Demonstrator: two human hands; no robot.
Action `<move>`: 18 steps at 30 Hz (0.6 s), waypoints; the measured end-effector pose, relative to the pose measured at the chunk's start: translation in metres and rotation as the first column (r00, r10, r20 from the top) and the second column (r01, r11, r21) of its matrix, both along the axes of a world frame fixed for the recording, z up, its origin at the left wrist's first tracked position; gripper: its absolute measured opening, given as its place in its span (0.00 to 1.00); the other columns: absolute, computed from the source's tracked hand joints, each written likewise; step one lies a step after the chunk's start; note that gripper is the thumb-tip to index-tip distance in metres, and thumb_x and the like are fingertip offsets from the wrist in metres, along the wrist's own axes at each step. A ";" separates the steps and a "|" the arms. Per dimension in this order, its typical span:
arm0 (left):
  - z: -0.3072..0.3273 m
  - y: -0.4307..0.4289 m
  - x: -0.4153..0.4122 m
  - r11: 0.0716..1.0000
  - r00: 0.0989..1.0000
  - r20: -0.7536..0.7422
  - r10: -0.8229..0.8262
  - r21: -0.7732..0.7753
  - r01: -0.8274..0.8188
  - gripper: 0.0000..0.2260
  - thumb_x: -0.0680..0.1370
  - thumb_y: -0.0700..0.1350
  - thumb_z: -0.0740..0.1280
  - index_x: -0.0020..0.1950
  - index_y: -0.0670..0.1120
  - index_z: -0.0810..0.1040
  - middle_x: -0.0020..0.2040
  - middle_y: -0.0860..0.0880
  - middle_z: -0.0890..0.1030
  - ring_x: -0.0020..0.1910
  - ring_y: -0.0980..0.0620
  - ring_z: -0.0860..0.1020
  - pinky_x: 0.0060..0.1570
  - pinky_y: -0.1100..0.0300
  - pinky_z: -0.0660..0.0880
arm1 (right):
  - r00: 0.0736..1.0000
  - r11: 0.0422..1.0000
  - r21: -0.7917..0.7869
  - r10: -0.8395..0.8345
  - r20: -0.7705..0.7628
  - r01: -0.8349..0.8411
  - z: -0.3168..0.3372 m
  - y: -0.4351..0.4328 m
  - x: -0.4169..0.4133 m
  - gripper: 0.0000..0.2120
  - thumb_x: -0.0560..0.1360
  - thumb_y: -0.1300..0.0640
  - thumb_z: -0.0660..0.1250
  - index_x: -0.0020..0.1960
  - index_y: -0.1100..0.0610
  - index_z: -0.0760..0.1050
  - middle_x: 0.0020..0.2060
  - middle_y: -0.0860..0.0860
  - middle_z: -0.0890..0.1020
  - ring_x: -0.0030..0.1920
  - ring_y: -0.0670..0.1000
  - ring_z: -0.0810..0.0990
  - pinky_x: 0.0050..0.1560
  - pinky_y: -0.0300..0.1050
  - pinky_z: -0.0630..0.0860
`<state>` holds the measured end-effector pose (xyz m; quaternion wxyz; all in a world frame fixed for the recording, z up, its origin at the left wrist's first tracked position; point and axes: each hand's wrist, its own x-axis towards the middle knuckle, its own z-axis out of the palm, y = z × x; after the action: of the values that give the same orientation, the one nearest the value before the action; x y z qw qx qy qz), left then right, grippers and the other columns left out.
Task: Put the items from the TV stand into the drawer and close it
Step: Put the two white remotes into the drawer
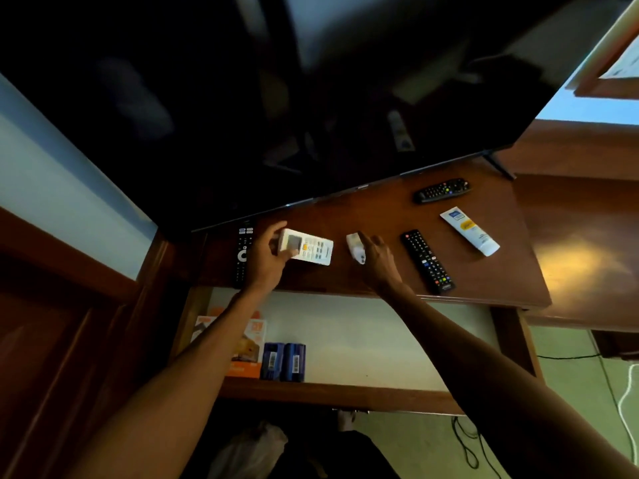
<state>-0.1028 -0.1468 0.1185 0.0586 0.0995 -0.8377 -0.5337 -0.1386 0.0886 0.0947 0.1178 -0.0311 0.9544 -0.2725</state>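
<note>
On the wooden TV stand my left hand grips the left end of a white air-conditioner remote. My right hand rests with spread fingers on a small white device, partly covering it. A black remote lies left of my left hand. Another black remote lies right of my right hand, a third sits near the TV's edge, and a white tube lies at the right. Below, the drawer stands pulled out.
A large dark TV hangs over the back of the stand. Inside the drawer's left end are an orange box and two blue packs. Cables trail on the floor at the right.
</note>
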 end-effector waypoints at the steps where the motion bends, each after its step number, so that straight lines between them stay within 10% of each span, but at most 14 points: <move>1: 0.006 -0.001 -0.002 0.999 1.000 -0.025 -0.003 0.032 0.004 0.23 0.73 0.35 0.72 0.67 0.45 0.73 0.56 0.47 0.79 0.50 0.55 0.79 0.40 0.74 0.75 | 1.000 1.000 -0.003 0.005 -0.026 -0.005 0.005 0.000 0.005 0.41 0.70 0.60 0.73 0.77 0.52 0.57 0.70 0.62 0.67 0.67 0.64 0.69 0.63 0.60 0.74; 10: 0.024 0.002 0.015 0.952 0.960 0.009 -0.281 0.132 0.277 0.09 0.73 0.34 0.72 0.53 0.40 0.82 0.47 0.50 0.83 0.44 0.60 0.82 0.42 0.66 0.78 | 0.984 0.997 -0.066 -0.050 -0.170 0.039 0.040 0.005 0.083 0.36 0.71 0.59 0.73 0.75 0.51 0.62 0.63 0.60 0.73 0.54 0.60 0.79 0.54 0.55 0.79; 18: -0.046 0.013 0.080 0.900 0.877 0.204 -0.434 0.047 0.434 0.09 0.73 0.40 0.73 0.53 0.45 0.84 0.49 0.52 0.84 0.49 0.54 0.82 0.47 0.61 0.76 | 1.000 0.999 -0.040 0.000 -0.007 0.000 -0.010 0.015 0.165 0.32 0.74 0.53 0.70 0.75 0.50 0.62 0.64 0.57 0.73 0.56 0.59 0.78 0.53 0.53 0.78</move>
<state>-0.0230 -0.1342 0.0726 -0.1510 -0.0352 -0.8401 -0.5198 0.0264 0.1037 0.0845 0.1138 -0.0344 0.9492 -0.2913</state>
